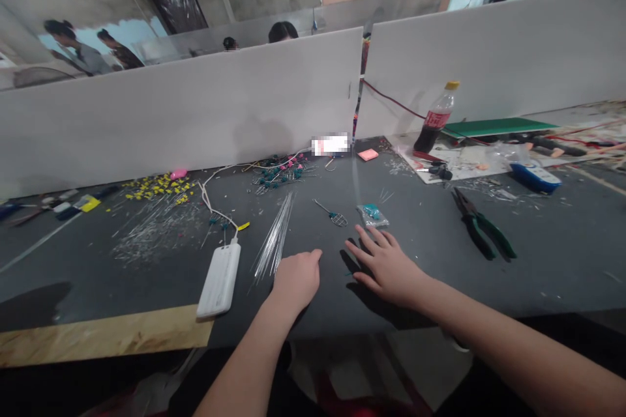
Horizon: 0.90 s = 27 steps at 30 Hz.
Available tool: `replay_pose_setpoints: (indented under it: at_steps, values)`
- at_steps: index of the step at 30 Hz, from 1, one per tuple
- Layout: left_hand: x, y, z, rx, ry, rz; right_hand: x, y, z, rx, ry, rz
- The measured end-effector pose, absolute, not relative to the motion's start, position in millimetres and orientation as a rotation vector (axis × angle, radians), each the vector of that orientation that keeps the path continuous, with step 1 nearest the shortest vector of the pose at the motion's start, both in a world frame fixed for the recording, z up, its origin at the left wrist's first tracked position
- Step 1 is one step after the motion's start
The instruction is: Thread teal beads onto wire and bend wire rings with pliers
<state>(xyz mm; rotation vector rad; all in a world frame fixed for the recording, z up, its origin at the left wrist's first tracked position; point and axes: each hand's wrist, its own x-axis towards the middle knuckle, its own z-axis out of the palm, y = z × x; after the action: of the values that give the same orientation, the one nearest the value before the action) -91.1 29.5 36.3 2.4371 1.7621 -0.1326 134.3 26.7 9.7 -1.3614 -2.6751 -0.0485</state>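
Hovering right hand (pixel 391 268) near packet (pixel 372 215)

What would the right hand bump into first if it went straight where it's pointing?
Probably the looped wire piece. The right hand is also close to the small teal packet, so it might brush that; depth is unclear.

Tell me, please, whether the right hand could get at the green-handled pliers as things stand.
Probably yes: nothing bulky seems to stand on the tabletop between the right hand and the pliers.
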Motion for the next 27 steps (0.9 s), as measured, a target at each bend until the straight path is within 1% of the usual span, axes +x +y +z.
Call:
replay_pose_setpoints:
  at_steps: [2, 4, 7, 10, 16, 27]
  values:
    - [-91.3, 29.9, 35.4, 2.431, 1.764, -0.142, 144.5, 41.0, 11.9, -1.122, -2.783, 0.017]
    - [-91.4, 30.9, 33.8, 2.419, 1.769, -0.155, 155.8, 59.9, 13.2, -0.794, -2.925, 0.056]
    - [-91.5, 33.6, 31.3, 2.399, 1.763, -0.174, 168.5, 91.4, 13.3, -0.352, -3.054, 0.068]
    - [-91.4, 36.5, 32.2, 2.390, 1.732, -0.190, 170.6, 111.9, 10.0, -0.128, -3.060, 0.063]
    - [-89.0, 38.8, 39.6, 2.373, 1.725, -0.265, 161.1, 113.7, -0.9, 0.034, -3.025, 0.126]
    - [-80.3, 37.6, 29.3, 2.361, 1.649, -0.203, 166.2, 117.1, 3.3, -0.044, -3.020, 0.145]
